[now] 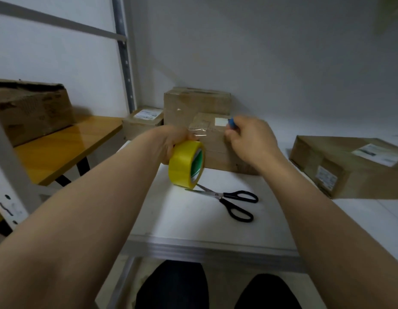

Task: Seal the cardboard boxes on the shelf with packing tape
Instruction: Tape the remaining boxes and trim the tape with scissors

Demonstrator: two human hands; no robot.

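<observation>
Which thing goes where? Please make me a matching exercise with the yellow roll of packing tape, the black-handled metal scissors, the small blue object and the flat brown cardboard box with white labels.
Things:
1. yellow roll of packing tape
2. black-handled metal scissors
3. small blue object
4. flat brown cardboard box with white labels

Places:
A. lying on the white shelf, near its front, no hand on it
B. pinched at the fingertips of the right hand
C. resting at the right side of the shelf
D. gripped by the left hand

Pairs: 1-D, 2-A, 3-B, 4-C
</observation>
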